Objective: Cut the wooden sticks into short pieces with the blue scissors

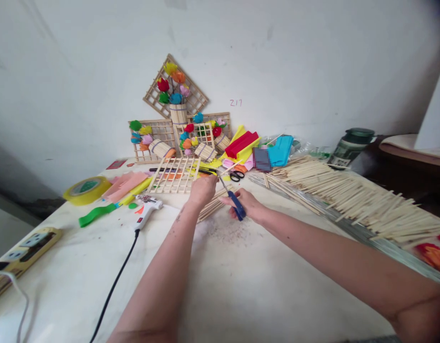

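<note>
My left hand [202, 189] is closed in a pinch on a thin wooden stick [230, 167] that points up and to the right. My right hand [245, 204] grips blue-handled cutters [236, 204], whose jaws sit at the stick near my left fingers. Both hands hover over a small bundle of sticks [213, 206] lying on the white table [220, 281]. A wooden lattice frame [174, 175] lies flat just behind my left hand.
A white glue gun [148, 212] with a black cord lies at left, by green tape [86, 189], pink and green paper strips and a power strip [26, 248]. A long heap of sticks [352, 196] fills the right. Lattice panels with paper flowers [175, 87] lean on the wall.
</note>
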A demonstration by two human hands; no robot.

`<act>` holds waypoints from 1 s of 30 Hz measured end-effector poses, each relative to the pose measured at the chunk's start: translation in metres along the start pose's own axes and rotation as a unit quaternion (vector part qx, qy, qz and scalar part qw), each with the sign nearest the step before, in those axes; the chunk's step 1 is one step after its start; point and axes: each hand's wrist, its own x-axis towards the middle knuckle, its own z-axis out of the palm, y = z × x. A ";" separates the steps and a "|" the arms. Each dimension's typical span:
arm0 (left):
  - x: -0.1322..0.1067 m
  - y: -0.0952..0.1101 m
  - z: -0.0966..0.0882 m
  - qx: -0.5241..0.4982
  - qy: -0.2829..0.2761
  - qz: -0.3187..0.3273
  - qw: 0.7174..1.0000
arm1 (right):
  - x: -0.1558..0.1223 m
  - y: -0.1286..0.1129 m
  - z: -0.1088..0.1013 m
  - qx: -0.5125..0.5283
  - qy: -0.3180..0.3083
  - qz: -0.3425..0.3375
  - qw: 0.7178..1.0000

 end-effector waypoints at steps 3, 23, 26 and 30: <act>-0.002 0.008 -0.009 -0.005 0.006 0.003 1.000 | -0.004 0.004 0.001 0.017 0.015 0.002 1.000; -0.061 0.020 -0.044 -0.132 0.019 -0.031 0.991 | -0.038 0.039 0.010 -0.249 0.139 -0.276 0.918; -0.070 0.024 -0.046 -0.124 0.028 -0.046 0.991 | -0.039 0.043 0.012 -0.255 0.143 -0.304 0.907; -0.079 0.031 -0.049 -0.109 0.041 -0.064 0.991 | -0.034 0.048 0.013 -0.230 0.119 -0.315 0.913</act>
